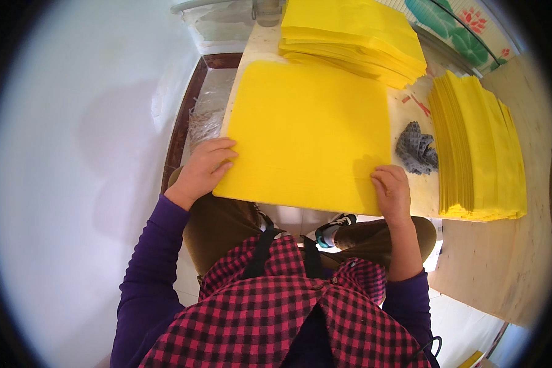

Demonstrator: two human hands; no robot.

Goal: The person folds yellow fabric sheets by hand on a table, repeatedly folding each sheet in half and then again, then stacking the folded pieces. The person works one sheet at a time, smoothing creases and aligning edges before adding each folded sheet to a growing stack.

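At far left, a white wall rises beside the person's left hand, whose slightly spread fingers rest on the left edge of a yellow cloth; whether the thumb pinches from beneath, I cannot tell. The cloth lies between the two hands, spread nearly flat on a pale table, its near edge facing the lap. Beyond both hands, a loose yellow pile sits just past the cloth's far edge. The right hand has its fingers curled together at the near right corner; its thumb is too hidden to say whether it grips. To do this well, both hands would best draw outward with equal, gentle tension, keeping the near edge straight; pulling harder on one side could skew the cloth or raise creases. Ahead and to the right of the right hand lie red scraps; just right of it is a crumpled grey rag, best kept from under the cloth. Farther right stands a thick yellow stack.
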